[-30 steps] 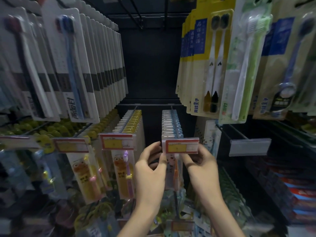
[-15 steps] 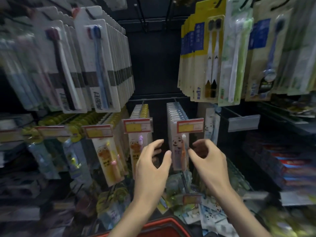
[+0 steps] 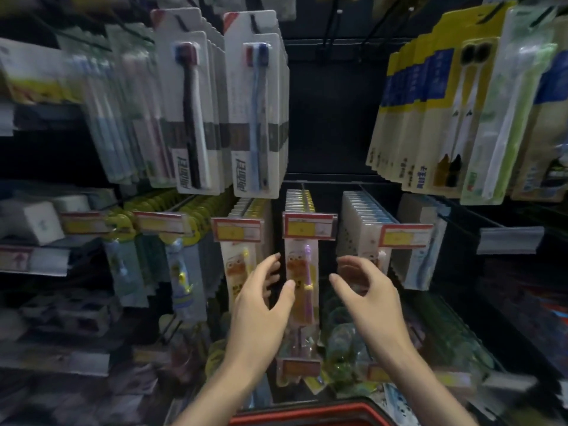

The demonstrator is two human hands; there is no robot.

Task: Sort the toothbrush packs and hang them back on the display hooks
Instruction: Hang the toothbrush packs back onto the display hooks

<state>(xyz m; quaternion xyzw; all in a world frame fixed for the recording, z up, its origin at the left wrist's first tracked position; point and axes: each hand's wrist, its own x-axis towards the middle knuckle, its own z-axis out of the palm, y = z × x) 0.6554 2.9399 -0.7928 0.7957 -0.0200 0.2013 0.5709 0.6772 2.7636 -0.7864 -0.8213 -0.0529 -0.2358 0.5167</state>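
Left hand (image 3: 261, 299): wide and holding nothing, fingers spread; thumb tip at the left edge of the pack face, touching or just short of it, cannot tell which; fingertips reaching into the gap beside that edge.
Right hand (image 3: 365, 290): empty, fingers loosely curled, just right of the pack and apart from it.
Task's thing: clear-fronted card pack with orange cartoon figure and purple toothbrush (image 3: 302, 281), hanging upright at centre frame, foremost in its row, directly under a red-framed yellow price tag (image 3: 309, 227).
Risk, unhooking: probably a sideways nudge from the left thumb, enough to swing the pack and slide it forward off the hook tip.
Risk, neighbours: possibly a brush against the similar pack with a yellow toothbrush (image 3: 242, 265) just left, or the row of white-backed packs (image 3: 362, 222) just right; rows tight, little room for fingers.
Risk, mis-sorting: near-identical cartoon cards side by side, easy to confuse in dim light.
Hidden: hang hole and hook tip behind the price tag, so seating of the pack not checkable.
Hard to make out: print on tags and cards too small; left third of the frame smeared by blur.
Cut off: red plastic basket rim (image 3: 307, 415) at the bottom edge, contents out of view; both forearms cropped at the bottom edge.
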